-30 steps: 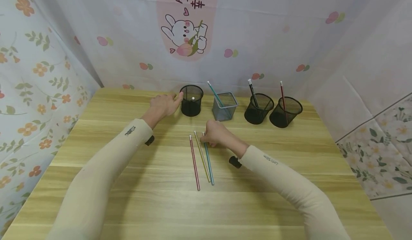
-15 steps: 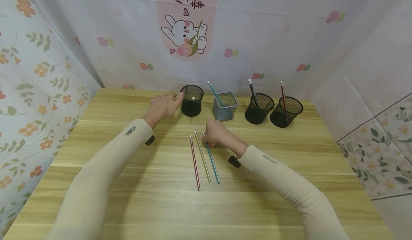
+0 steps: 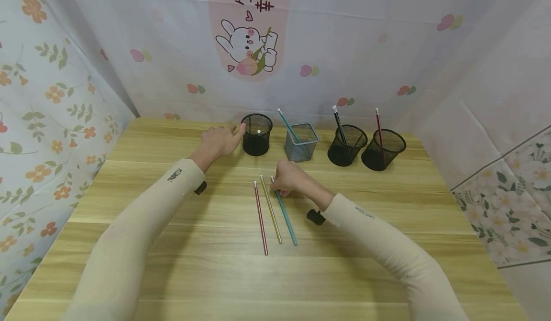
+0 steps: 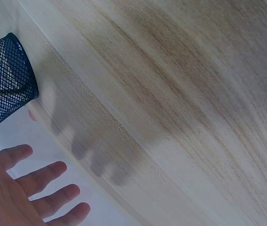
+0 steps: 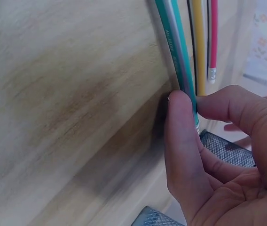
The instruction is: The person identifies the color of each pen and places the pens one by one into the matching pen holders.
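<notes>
My right hand (image 3: 289, 177) pinches a teal pencil (image 3: 286, 219) between thumb and index finger, near its eraser end. In the right wrist view the teal pencil (image 5: 176, 42) slants up from the fingertips. Left of it on the table lie a yellow pencil (image 3: 271, 211) and a red pencil (image 3: 260, 220), roughly side by side. My left hand (image 3: 219, 140) has its fingers spread beside the leftmost black mesh cup (image 3: 256, 144), its thumb at the rim in the head view. That cup has a white pencil end showing inside. The left wrist view shows the left hand (image 4: 35, 193) holding nothing.
A grey square mesh holder (image 3: 298, 152) with a teal pencil stands behind the right hand. Farther right are a black cup (image 3: 340, 154) with a black pencil and another black cup (image 3: 373, 160) with a dark red pencil. A printed curtain (image 3: 344, 38) hangs at the table's back edge.
The near end of the teal pencil has swung to the right, away from the yellow pencil, with the right hand pinching its eraser end. The left hand has stayed in place.
</notes>
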Demonstrator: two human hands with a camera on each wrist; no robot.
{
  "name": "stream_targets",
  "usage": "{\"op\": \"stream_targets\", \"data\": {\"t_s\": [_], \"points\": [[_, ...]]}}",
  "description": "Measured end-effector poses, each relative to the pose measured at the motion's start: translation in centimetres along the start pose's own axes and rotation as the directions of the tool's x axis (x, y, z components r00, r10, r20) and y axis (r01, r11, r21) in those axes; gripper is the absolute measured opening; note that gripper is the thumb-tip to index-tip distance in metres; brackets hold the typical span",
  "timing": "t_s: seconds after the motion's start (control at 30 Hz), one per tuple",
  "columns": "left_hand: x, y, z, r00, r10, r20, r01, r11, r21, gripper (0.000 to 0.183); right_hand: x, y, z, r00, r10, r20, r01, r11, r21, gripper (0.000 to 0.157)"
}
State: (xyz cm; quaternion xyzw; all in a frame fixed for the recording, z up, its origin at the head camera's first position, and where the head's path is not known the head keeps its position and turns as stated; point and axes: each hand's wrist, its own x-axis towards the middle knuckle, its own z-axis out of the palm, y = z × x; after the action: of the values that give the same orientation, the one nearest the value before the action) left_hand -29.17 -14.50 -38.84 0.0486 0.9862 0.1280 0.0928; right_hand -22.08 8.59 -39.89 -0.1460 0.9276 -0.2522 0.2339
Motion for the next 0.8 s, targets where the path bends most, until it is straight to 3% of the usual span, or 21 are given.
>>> {"op": "stream_targets", "data": {"t_s": [0.27,0.8], "points": [[0.0,0.1,-0.1,1.000,-0.001,0.009,0.001,1.000,-0.005,0.090,-0.7,0.1,-1.1,1.000,-0.029,0.002,0.029,0.997,0.076,0.028],[0.0,0.0,-0.1,1.000,-0.006,0.014,0.006,1.000,-0.007,0.085,-1.9,-0.4,-2.9,0.993,-0.111,-0.046,0.115,0.987,0.113,0.021]]}}
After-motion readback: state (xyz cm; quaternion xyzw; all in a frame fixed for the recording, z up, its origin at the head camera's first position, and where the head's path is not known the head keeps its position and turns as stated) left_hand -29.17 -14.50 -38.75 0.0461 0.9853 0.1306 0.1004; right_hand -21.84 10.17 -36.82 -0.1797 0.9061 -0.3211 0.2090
